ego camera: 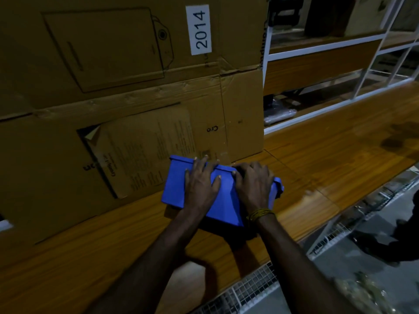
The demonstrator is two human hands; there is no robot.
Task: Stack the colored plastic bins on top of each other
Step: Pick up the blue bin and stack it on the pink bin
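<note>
A blue plastic bin [176,184] lies on the wooden shelf board [317,168], tilted so its flat side faces up and its rim points toward the cardboard. My left hand [200,181] rests flat on that side, fingers spread and reaching the rim. My right hand [255,181] lies over the bin's right part with its fingertips curled over the rim edge. A yellow thread band circles my right wrist. No other colored bin is visible.
Two large stacked cardboard boxes [136,98] stand right behind the bin; the upper one carries a "2014" label [199,29]. White metal racking [340,46] with further shelves is at the right. A wire mesh edge [260,288] and the floor lie below right.
</note>
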